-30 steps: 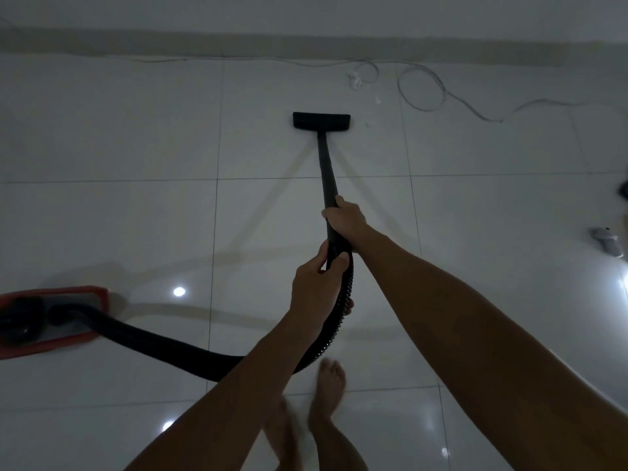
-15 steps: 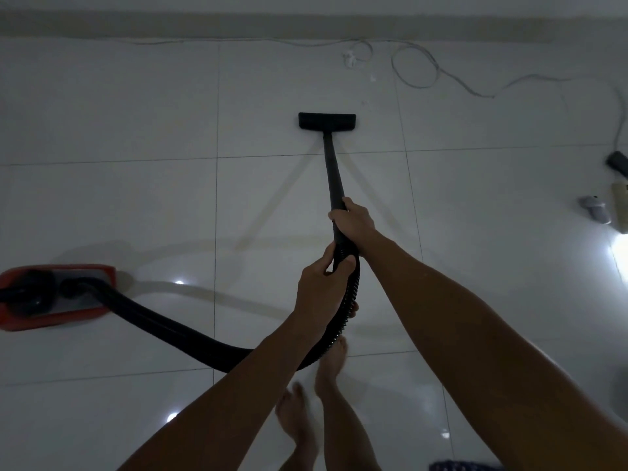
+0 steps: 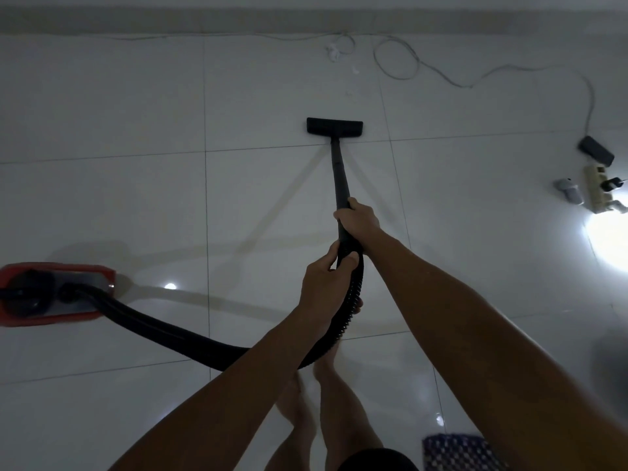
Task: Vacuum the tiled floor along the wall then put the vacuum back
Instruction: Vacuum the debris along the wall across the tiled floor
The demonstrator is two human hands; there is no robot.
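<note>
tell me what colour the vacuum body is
Red, with a black top; the vacuum body shows at the left edge of the head view.

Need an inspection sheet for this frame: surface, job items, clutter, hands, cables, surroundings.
Surface: glossy tiled floor, glare patch at right.
Job's things: black floor nozzle flat on the tiles, short of the wall; wand; ribbed hose running to the red vacuum body at left.
Clutter: small white scraps ahead of the nozzle.
Hands: left hand and right hand both grip the wand.
Cables: thin cord looped along the wall, leading to a power strip.
Surroundings: wall base; patterned mat.
</note>
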